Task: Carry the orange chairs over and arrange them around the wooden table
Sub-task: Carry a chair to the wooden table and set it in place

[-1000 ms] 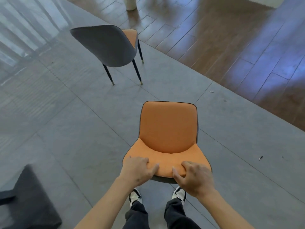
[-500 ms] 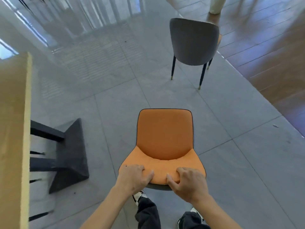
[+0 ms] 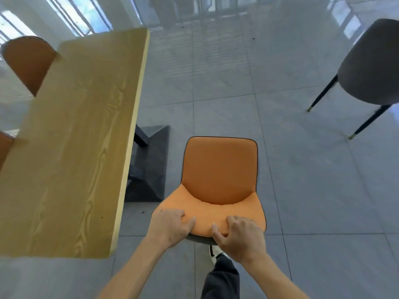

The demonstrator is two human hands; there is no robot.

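Note:
I hold an orange chair [image 3: 219, 175] in front of me, seen from above, its seat facing me. My left hand [image 3: 171, 226] and my right hand [image 3: 239, 236] both grip the top edge of its backrest. The wooden table [image 3: 71, 143] runs along my left, its long edge close beside the chair. Two more orange chairs stand at the table's far side: one [image 3: 27, 61] at the upper left and one [image 3: 5, 145] at the left edge, mostly hidden by the tabletop. Another chair [image 3: 371, 65], showing its grey back, stands apart at the upper right.
The table's dark pedestal base [image 3: 149, 167] sits on the floor between tabletop and held chair. Grey floor tiles [image 3: 313, 190] spread ahead and to the right. My leg and a white shoe [image 3: 216, 254] show beneath the chair. Bright windows line the far side.
My view has swung to the left: the table has come far into view beside the held chair and the grey-backed chair has slid to the right edge. Both hands keep their grip.

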